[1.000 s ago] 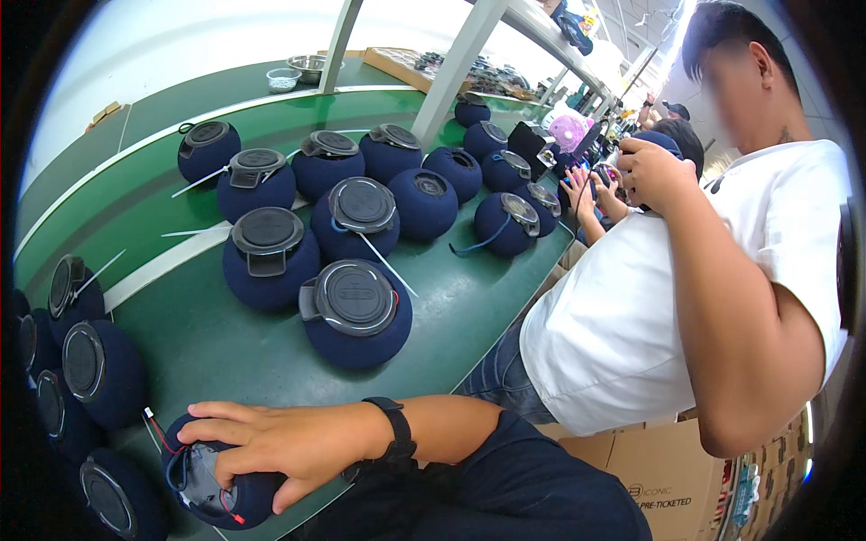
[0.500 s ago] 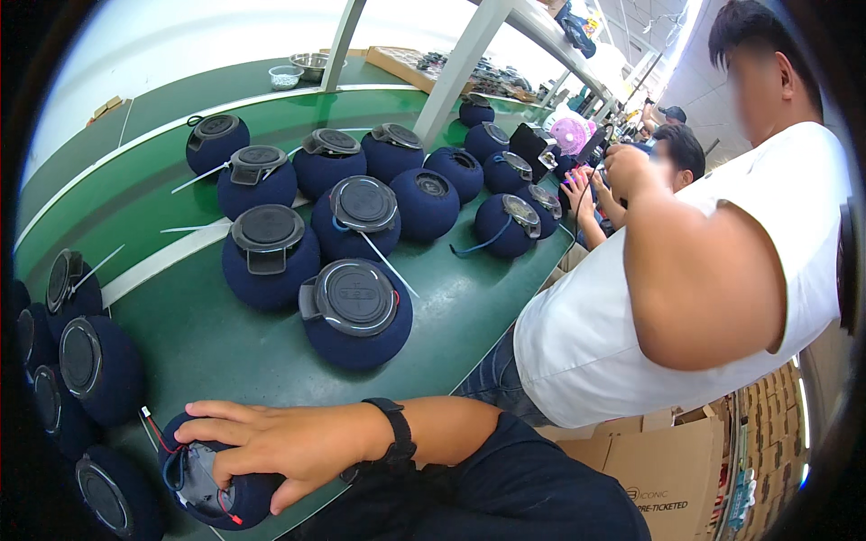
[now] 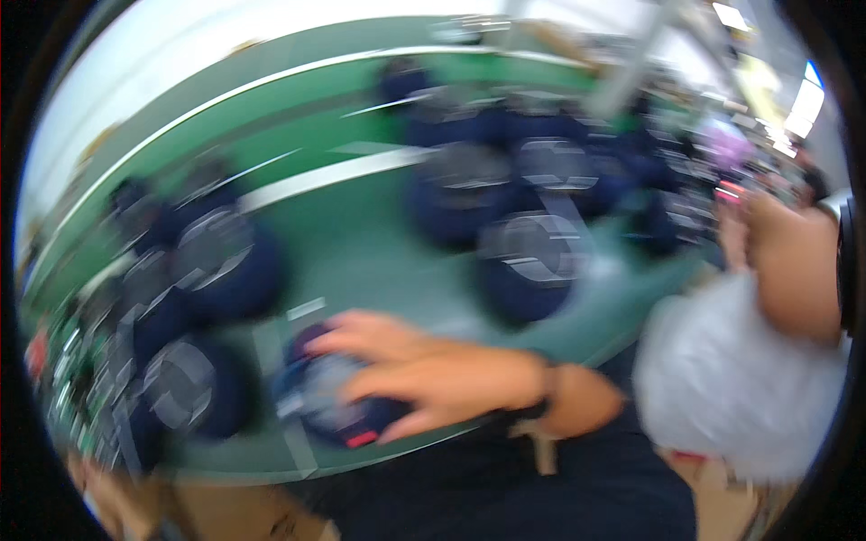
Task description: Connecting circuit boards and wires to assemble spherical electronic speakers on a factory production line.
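Observation:
My right hand [image 3: 406,365], with a dark band at the wrist, is curled over a round navy fabric speaker [image 3: 329,401] near the table's front edge. Its fingers rest on the far side and the thumb on the near side. The speaker's grey top is uncovered, and something red shows at its lower rim. Everything is smeared by motion, so fine parts are unclear. What seems to be my left hand [image 3: 108,496] appears at the lower left, blurred, below the table edge; its fingers cannot be made out.
Several capped navy speakers [image 3: 189,388] stand on the left, and more [image 3: 528,266] on the right of the green table [image 3: 352,234]. A person in a white shirt [image 3: 731,370] is close on my right. Brown cardboard [image 3: 244,514] lies below the front edge.
My view has swung left, so the table and speakers appear shifted right. My right hand stays on the same speaker. A blurred hand now shows at the lower left.

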### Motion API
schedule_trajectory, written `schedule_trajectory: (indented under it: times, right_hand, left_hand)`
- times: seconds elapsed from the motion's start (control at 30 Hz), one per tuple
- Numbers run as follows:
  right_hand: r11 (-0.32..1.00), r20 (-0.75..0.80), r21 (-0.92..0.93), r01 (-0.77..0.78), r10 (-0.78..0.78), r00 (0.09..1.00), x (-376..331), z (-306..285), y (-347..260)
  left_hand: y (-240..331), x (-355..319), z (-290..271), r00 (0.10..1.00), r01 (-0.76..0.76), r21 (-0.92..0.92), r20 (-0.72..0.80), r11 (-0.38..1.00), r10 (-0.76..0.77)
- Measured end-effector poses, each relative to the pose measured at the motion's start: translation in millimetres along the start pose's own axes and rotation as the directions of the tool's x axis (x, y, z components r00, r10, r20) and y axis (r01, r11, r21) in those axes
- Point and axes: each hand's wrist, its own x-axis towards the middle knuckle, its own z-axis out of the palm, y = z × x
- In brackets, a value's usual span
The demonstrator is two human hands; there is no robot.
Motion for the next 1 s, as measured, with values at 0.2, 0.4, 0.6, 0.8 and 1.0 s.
schedule_trajectory:
  times: [0.2,0.4,0.6,0.8,1.0]
  right_hand:
    - [0.974,0.002,-0.113,-0.194,0.196,0.981,9.8,-4.2,-14.8]
    - [0.974,-0.047,-0.116,-0.195,0.191,0.981,13.0,3.6,-10.5]
    - [0.965,-0.035,-0.137,-0.225,0.222,0.974,13.7,-0.7,-12.8]
    - [0.983,0.013,-0.118,-0.138,0.141,0.99,16.4,-6.5,-13.0]
    - [0.996,-0.125,-0.07,-0.052,0.043,0.991,17.6,-2.0,-12.9]
  left_hand:
    - [29.4,-38.0,-37.8,0.999,0.0,-0.323,-0.037,0.946,-0.012]
    - [81.0,-54.4,-38.6,0.996,-0.054,-0.413,-0.086,0.909,0.019]
    - [143.5,-72.2,-56.4,0.97,-0.238,-0.699,-0.128,0.674,0.209]
    - [226.8,-182.4,-23.6,0.923,-0.216,-0.745,0.056,0.631,0.382]
    - [252.5,-302.3,66.7,0.807,0.016,-0.688,0.437,0.726,0.397]
